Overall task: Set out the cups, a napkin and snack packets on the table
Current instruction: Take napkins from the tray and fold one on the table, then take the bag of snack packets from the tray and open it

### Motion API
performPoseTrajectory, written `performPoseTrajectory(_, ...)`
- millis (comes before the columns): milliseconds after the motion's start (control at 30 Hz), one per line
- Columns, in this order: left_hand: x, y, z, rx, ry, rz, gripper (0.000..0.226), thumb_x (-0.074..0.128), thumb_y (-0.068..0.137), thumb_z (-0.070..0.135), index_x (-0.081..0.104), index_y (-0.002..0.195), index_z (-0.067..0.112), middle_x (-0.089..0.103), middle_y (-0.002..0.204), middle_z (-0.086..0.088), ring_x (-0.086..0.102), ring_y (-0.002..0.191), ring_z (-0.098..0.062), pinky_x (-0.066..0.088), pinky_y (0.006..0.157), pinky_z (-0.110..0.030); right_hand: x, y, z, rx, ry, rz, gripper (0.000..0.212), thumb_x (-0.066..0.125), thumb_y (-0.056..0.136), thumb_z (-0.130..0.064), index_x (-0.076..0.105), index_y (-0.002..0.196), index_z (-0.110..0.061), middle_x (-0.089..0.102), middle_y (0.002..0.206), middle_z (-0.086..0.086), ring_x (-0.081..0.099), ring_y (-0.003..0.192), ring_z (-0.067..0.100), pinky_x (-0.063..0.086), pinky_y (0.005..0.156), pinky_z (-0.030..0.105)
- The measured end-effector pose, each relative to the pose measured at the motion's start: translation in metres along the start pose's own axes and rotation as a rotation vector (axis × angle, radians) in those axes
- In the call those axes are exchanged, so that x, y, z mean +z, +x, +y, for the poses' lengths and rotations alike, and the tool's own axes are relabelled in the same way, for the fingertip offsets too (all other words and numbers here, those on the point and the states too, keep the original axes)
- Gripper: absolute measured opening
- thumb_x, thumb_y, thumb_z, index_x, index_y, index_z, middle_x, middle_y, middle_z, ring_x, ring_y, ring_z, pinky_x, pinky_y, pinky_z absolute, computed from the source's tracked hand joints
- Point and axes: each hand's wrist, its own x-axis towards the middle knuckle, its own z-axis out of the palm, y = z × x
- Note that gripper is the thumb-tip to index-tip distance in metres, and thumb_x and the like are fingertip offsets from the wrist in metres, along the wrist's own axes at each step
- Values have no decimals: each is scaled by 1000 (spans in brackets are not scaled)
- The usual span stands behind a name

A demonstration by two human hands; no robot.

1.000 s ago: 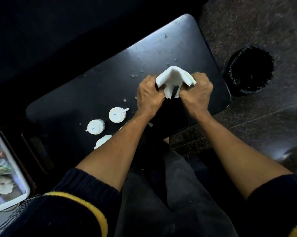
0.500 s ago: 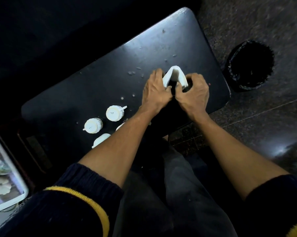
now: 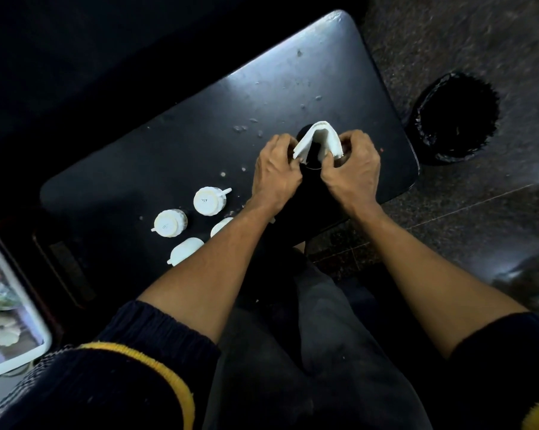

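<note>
A white folded napkin [image 3: 319,139] stands like a tent over the right part of the black table [image 3: 175,144]. My left hand [image 3: 276,170] pinches its left flap and my right hand [image 3: 353,169] pinches its right flap. A dark round object sits under the napkin; I cannot tell what it is. Several white cups stand upside down at the table's near left: one [image 3: 209,200] with its handle to the right, one [image 3: 170,223] further left, one [image 3: 186,250] nearest me, and one [image 3: 221,226] half hidden by my left forearm. No snack packets show.
A black bin [image 3: 454,116] lined with a bag stands on the speckled floor right of the table. A white tray [image 3: 29,352] with pale items lies at the far left edge. Crumbs dot the tabletop. My dark trousers fill the bottom.
The napkin went from spread wide between my hands to a narrower folded tent. Both hands moved slightly forward over the table and stayed on its flaps.
</note>
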Motion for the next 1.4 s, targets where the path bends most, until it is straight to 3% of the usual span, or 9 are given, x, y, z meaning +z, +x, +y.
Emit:
performPoseTrajectory(133, -12, -5, -1, -19, -48, -14, 21, 64, 79, 5, 63, 100, 9, 64, 95, -6, 62, 88, -25, 54, 80, -42, 0, -2, -10, -62, -17, 64, 38, 67, 79, -26, 58, 108, -4, 56, 107, 13, 60, 92, 27, 49, 80, 35)
performPoseTrajectory(300, -35, -12, -9, -14, -70, 37, 22, 65, 83, 5, 65, 105, 5, 66, 98, -9, 64, 90, -26, 54, 83, -42, 3, -4, -44, -209, 16, 96, 24, 60, 78, -10, 58, 100, 1, 55, 100, 18, 58, 88, 33, 49, 77, 45)
performPoseTrajectory(567, -92, -33, -52, -64, -137, 187, 21, 61, 86, 4, 66, 107, 2, 69, 102, -13, 64, 93, -30, 52, 83, -43, 52, -40, -126, -380, 69, -128, 32, 54, 70, -1, 61, 101, -3, 58, 100, 12, 60, 87, 26, 52, 73, 42)
performPoseTrajectory(1000, -236, -139, -255, -311, -131, 430, 18, 63, 88, 15, 66, 105, 11, 68, 98, -5, 63, 88, -24, 52, 76, -43, 218, -179, -286, -530, 13, -593, 18, 61, 74, -14, 65, 89, -5, 61, 94, 11, 59, 82, 27, 50, 71, 38)
performPoseTrajectory(1067, -261, -159, -287, -340, -103, 475, 18, 64, 87, 13, 65, 104, 8, 67, 98, -8, 63, 88, -27, 51, 76, -45, 243, -208, -312, -577, 4, -663, 25, 59, 75, -24, 66, 89, -6, 61, 93, 11, 58, 82, 26, 51, 71, 39)
performPoseTrajectory(1167, -304, -193, -339, -406, -66, 545, 22, 61, 83, 6, 63, 105, 6, 61, 105, -12, 62, 87, -31, 49, 74, -47, 286, -258, -355, -622, -3, -764, 53, 41, 68, -43, 68, 93, -5, 62, 95, 12, 59, 84, 26, 51, 73, 40)
performPoseTrajectory(1200, -317, -203, -356, -436, -63, 580, 24, 58, 81, 4, 61, 105, 7, 57, 109, -12, 61, 87, -31, 49, 74, -47, 301, -274, -368, -636, -3, -781, 55, 40, 67, -44, 67, 95, -5, 62, 95, 13, 59, 85, 26, 51, 74, 40)
performPoseTrajectory(1300, -349, -227, -390, -515, -53, 708, 33, 46, 73, 2, 57, 103, 8, 52, 118, -12, 59, 95, -30, 49, 77, -42, 342, -309, -394, -664, -9, -770, 29, 55, 74, -21, 65, 98, -7, 63, 97, 11, 60, 88, 28, 51, 75, 41)
performPoseTrajectory(1400, -374, -249, -428, -594, 4, 771, 38, 46, 70, 1, 54, 107, 6, 49, 122, -14, 57, 107, -30, 51, 84, -42, 380, -340, -419, -612, -7, -755, 33, 58, 81, -25, 59, 110, -9, 57, 109, 10, 58, 98, 28, 50, 79, 41)
